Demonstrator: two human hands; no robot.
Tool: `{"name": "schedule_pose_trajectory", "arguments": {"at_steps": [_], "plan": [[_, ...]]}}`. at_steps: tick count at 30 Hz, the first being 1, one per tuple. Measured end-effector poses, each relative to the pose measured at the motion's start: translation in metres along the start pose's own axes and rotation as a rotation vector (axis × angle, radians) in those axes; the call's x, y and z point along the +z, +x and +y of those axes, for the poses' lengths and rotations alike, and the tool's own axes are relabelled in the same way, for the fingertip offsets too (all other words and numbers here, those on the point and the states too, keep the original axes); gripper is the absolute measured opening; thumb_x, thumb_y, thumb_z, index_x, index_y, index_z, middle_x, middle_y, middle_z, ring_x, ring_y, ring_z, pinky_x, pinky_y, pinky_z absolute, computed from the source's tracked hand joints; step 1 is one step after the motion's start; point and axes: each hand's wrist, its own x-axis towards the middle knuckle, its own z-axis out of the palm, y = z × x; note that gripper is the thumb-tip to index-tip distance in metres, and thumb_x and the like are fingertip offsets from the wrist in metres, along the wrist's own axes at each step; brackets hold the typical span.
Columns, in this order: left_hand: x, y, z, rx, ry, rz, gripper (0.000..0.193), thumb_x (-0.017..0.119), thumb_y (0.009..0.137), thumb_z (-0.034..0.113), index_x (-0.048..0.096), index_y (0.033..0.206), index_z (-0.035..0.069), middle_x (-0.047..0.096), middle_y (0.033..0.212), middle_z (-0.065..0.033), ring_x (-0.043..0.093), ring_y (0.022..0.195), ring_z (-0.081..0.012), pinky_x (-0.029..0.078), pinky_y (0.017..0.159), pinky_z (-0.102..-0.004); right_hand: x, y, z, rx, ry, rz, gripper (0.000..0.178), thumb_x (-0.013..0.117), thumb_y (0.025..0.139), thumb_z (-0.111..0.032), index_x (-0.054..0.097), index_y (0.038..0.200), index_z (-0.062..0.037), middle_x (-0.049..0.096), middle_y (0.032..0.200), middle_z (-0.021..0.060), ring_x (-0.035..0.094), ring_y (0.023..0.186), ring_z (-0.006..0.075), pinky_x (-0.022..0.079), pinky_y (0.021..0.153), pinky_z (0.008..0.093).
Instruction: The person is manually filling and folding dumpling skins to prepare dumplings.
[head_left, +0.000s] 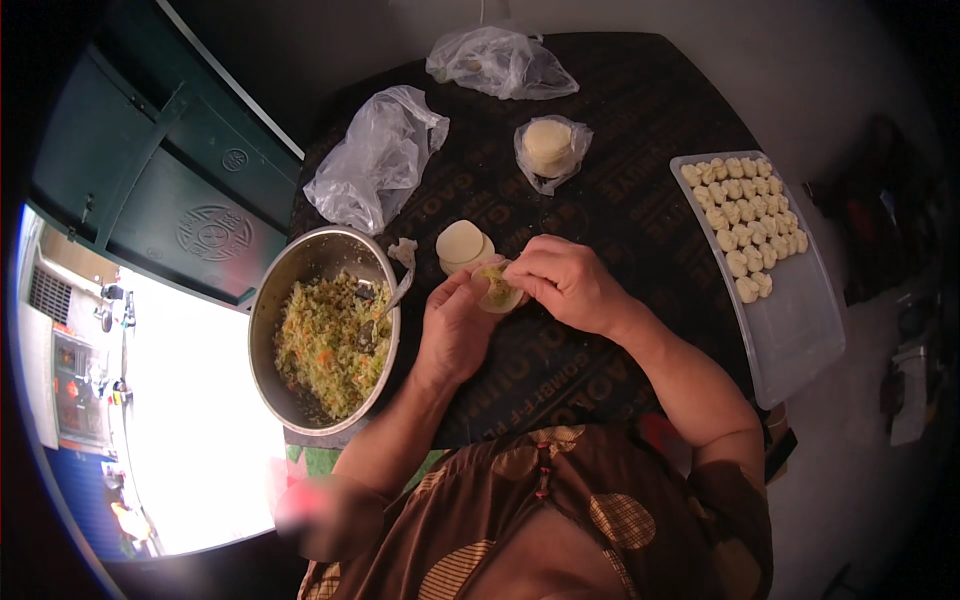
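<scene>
My left hand cradles a round dumpling wrapper with chopped vegetable filling at its middle. From the right, my right hand pinches the wrapper's edge between thumb and fingers. Just beyond my left hand lies a small pile of loose wrappers on the dark table. To the left stands a steel bowl of chopped green and orange filling, with a spoon leaning in it against the right rim. Folded dumplings sit in rows on a clear plastic tray at the right.
A stack of wrappers rests in an opened plastic bag beyond my hands. Two crumpled clear bags, one at the left and one at the far edge, lie on the printed black tabletop. A green metal door stands at the left.
</scene>
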Motion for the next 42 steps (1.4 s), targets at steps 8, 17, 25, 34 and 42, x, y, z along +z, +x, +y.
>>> {"name": "schedule_pose_trajectory", "arguments": {"at_steps": [8,17,25,34,42], "plan": [[-0.002,0.001,0.003,0.007,0.145,0.076,0.029,0.055,0.093,0.013,0.055,0.114,-0.007,0.063,0.107,-0.017,0.064,0.094,-0.0287,0.054,0.084,-0.0392,0.0,-0.002,0.003,0.422,0.075,0.087,0.005,0.06,0.086,-0.001,0.06,0.09,0.0021,0.062,0.075,0.0089,0.059,0.067,0.0131,0.047,0.061,0.0278],[-0.004,0.001,0.007,0.007,0.126,0.033,0.028,0.055,0.093,0.012,0.056,0.115,-0.006,0.063,0.106,-0.0166,0.065,0.09,-0.0265,0.055,0.08,-0.0377,0.002,-0.004,0.009,0.552,0.284,-0.086,0.012,0.062,0.085,-0.008,0.063,0.092,0.0011,0.067,0.084,0.0142,0.066,0.078,0.0225,0.05,0.068,0.0332],[-0.006,0.002,0.005,-0.033,0.206,0.04,0.027,0.053,0.094,0.011,0.056,0.115,-0.005,0.064,0.102,-0.0154,0.065,0.085,-0.0238,0.056,0.075,-0.0358,0.005,-0.005,0.01,0.568,0.437,-0.086,0.011,0.063,0.086,-0.009,0.063,0.092,0.0007,0.067,0.082,0.0114,0.065,0.077,0.0173,0.05,0.068,0.0305],[0.001,0.0,0.006,-0.035,0.222,0.069,0.025,0.055,0.093,0.011,0.056,0.112,-0.005,0.064,0.098,-0.0143,0.064,0.083,-0.022,0.056,0.071,-0.034,0.004,-0.003,0.001,0.471,0.29,-0.062,0.01,0.062,0.086,-0.008,0.062,0.088,0.0012,0.066,0.08,0.0114,0.065,0.074,0.0193,0.05,0.066,0.0311],[0.0,0.002,0.002,-0.015,0.313,0.113,0.019,0.06,0.088,0.006,0.058,0.104,-0.005,0.065,0.091,-0.0129,0.065,0.075,-0.0195,0.056,0.066,-0.0309,0.007,-0.003,0.001,0.438,0.305,-0.066,0.012,0.062,0.086,-0.009,0.059,0.082,0.0015,0.063,0.072,0.0106,0.062,0.067,0.018,0.049,0.062,0.0312]]}}
